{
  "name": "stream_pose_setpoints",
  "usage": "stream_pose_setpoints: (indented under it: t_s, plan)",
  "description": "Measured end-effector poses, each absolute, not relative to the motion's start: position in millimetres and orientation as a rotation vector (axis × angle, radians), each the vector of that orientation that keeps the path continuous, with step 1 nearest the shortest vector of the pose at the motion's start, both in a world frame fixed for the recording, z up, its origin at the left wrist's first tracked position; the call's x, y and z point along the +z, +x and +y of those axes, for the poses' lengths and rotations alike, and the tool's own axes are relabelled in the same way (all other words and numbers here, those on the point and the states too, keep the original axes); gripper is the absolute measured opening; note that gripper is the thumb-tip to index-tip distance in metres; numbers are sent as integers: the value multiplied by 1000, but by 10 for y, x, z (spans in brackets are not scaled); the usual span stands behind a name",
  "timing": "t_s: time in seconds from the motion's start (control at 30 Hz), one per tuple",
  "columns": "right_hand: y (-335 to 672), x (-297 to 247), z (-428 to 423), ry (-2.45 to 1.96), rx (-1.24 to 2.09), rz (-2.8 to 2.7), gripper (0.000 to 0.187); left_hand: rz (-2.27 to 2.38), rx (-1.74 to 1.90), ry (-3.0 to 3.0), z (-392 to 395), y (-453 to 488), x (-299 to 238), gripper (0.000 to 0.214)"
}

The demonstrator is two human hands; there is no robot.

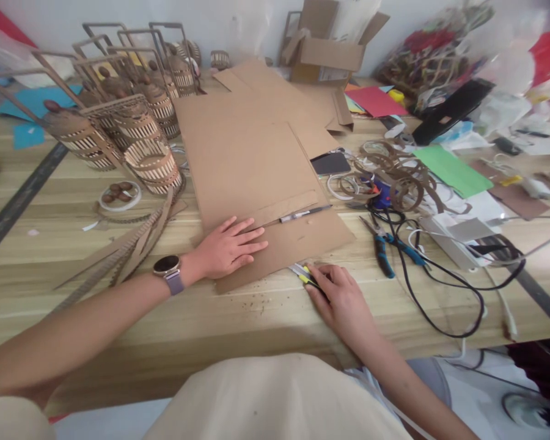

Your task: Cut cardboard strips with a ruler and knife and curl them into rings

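My left hand (228, 247) lies flat with fingers spread on a large sheet of brown cardboard (252, 165), near its front edge. A watch (168, 270) sits on that wrist. My right hand (339, 296) is closed around a yellow and black utility knife (302, 273) at the sheet's front right edge, blade end pointing left. A narrow cardboard strip (286, 208) lies across the sheet, with a pen-like tool (302, 214) resting beside it.
Woven cardboard lantern models (132, 128) crowd the back left. Loose cardboard strips (128, 244) lie left of my arm. Blue-handled pliers (385, 247), black cables (440, 287), cardboard rings (394, 177), a green sheet (453, 171) and an open box (330, 43) fill the right.
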State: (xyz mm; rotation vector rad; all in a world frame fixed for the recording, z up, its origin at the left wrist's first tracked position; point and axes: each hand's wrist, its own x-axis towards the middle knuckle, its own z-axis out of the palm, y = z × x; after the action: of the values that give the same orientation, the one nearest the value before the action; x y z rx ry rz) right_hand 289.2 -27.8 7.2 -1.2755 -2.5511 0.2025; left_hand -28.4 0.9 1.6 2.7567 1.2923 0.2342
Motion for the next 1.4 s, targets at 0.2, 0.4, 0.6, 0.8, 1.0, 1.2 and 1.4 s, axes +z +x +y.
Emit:
stream_pose_setpoints:
  t_s: [0.2,0.4,0.6,0.8,1.0,1.2,1.4]
  plan:
    - [2851,97,-413,-1247,221,-2602,39,1295,245,2765,-1,-268,7,47]
    - [2679,102,-383,-1228,215,-2622,40,1255,171,2793,70,-305,100,45]
    - [2664,88,-377,-1240,230,-2606,40,1076,58,2858,238,-446,170,42]
    - [2687,115,-495,-1205,257,-2616,38,1093,90,2857,243,-466,78,43]
    - [2542,106,-529,-1138,196,-2673,38,1094,89,2880,245,-457,73,43]
    - [2477,94,-534,-1097,212,-2688,37,1088,115,2880,241,-446,81,43]
    - [2409,72,-542,-1065,194,-2694,37,1092,115,2868,246,-445,81,42]
